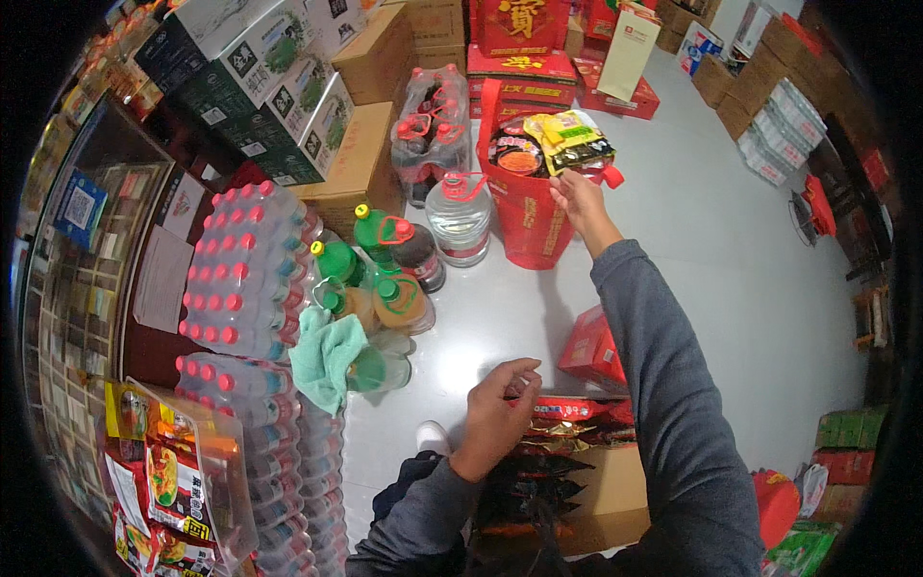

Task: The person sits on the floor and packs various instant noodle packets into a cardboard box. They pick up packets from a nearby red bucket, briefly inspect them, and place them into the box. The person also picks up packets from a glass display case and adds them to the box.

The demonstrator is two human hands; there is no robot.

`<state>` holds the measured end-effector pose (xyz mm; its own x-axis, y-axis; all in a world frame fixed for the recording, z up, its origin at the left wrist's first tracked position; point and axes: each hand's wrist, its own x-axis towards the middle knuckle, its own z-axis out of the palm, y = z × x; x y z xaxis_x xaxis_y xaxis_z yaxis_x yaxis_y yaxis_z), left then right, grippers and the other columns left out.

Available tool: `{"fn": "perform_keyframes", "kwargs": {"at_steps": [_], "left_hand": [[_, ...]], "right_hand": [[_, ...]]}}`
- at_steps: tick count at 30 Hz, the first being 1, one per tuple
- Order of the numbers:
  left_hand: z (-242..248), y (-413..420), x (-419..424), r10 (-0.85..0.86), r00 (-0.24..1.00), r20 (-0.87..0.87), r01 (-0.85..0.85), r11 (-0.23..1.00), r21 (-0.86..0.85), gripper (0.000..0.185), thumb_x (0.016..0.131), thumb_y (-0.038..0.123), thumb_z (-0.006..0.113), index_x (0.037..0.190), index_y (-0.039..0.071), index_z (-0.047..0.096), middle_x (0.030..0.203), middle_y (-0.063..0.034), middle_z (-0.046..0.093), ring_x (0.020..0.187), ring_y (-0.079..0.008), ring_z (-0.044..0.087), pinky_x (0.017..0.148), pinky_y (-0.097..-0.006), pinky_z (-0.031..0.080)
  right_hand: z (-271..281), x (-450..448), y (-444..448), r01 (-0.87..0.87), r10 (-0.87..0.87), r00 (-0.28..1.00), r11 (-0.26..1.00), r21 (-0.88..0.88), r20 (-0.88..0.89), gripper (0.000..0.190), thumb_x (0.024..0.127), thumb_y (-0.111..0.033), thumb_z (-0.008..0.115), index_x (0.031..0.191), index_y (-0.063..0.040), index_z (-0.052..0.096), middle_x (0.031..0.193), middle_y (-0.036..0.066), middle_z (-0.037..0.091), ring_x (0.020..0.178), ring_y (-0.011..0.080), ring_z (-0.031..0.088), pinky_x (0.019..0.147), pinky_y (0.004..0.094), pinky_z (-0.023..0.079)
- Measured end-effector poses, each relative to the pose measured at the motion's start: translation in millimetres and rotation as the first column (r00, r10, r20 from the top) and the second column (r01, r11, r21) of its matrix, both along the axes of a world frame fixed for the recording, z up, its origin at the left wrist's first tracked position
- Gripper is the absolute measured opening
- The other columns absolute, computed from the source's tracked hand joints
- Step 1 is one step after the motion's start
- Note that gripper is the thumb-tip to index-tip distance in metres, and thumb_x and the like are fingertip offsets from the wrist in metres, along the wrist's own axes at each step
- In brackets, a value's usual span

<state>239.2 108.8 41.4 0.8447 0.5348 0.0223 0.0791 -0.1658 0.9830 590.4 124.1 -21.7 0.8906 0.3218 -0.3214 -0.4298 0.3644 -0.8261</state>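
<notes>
A red shopping bag (530,223) stands upright on the grey floor, with a round instant noodle tub (518,155) and a yellow-and-black food packet (570,141) at its top. My right hand (579,202) is at the bag's near rim, its fingertips at the lower edge of the yellow packet; whether they pinch it I cannot tell. My left hand (505,411) hovers with curled fingers and nothing visible in it. Below it is a cardboard box (613,487) with red and dark snack packets (537,469). A red carton (595,350) lies beyond that box, partly behind my right sleeve.
Large drink bottles (404,299) and a water jug (459,220) stand left of the bag. A green cloth (328,357) drapes over bottles beside shrink-wrapped bottle packs (245,270). Red gift boxes (519,90) are stacked behind the bag. A plastic bin (234,476) holds noodle packets at lower left.
</notes>
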Motion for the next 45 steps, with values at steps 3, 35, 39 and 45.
{"fn": "perform_keyframes", "kwargs": {"at_steps": [3, 35, 39, 45], "left_hand": [[-1.3, 2.0, 3.9, -0.019, 1.0, -0.015, 0.019, 1.0, -0.013, 0.021, 0.079, 0.004, 0.061, 0.1, 0.003, 0.059, 0.077, -0.0035, 0.062, 0.064, -0.0065, 0.054, 0.06, -0.0212, 0.046], [2.9, 1.8, -4.5, 0.022, 1.0, 0.002, -0.022, 1.0, 0.005, 0.019, 0.079, 0.006, 0.061, 0.098, 0.004, 0.06, 0.075, -0.0036, 0.062, 0.06, -0.0069, 0.053, 0.057, -0.0217, 0.045], [0.5, -3.8, -12.7, 0.039, 0.999, 0.019, -0.039, 0.999, 0.016, 0.018, 0.08, 0.006, 0.06, 0.098, 0.003, 0.06, 0.072, -0.0019, 0.06, 0.06, -0.0051, 0.051, 0.056, -0.0201, 0.044], [-6.7, -10.2, -26.1, -0.007, 0.999, 0.04, 0.02, 0.939, -0.342, 0.028, 0.086, 0.017, 0.056, 0.108, 0.001, 0.053, 0.095, -0.0048, 0.059, 0.078, -0.0079, 0.053, 0.068, -0.0215, 0.044]], "right_hand": [[-8.3, 8.0, 12.8, 0.018, -0.016, 0.999, 0.998, 0.061, -0.028, 0.02, 0.084, -0.007, 0.054, 0.101, 0.001, 0.048, 0.092, 0.011, 0.054, 0.093, 0.0259, 0.058, 0.075, 0.0328, 0.05], [64.9, 13.5, -42.2, 0.003, -0.026, 0.991, 0.986, 0.166, 0.134, 0.015, 0.081, 0.002, 0.043, 0.096, 0.006, 0.044, 0.103, 0.02, 0.051, 0.095, 0.0325, 0.056, 0.083, 0.0414, 0.051], [90.0, -37.2, -84.4, -0.15, 0.111, 0.969, 0.974, 0.169, 0.22, 0.008, 0.082, 0.0, 0.042, 0.089, 0.004, 0.044, 0.1, 0.019, 0.053, 0.095, 0.031, 0.058, 0.081, 0.0396, 0.053], [115.7, -148.3, -166.2, -0.331, 0.285, 0.929, 0.926, 0.182, 0.236, 0.005, 0.086, -0.001, 0.043, 0.09, 0.001, 0.046, 0.1, 0.015, 0.056, 0.095, 0.0264, 0.058, 0.084, 0.039, 0.051]]}}
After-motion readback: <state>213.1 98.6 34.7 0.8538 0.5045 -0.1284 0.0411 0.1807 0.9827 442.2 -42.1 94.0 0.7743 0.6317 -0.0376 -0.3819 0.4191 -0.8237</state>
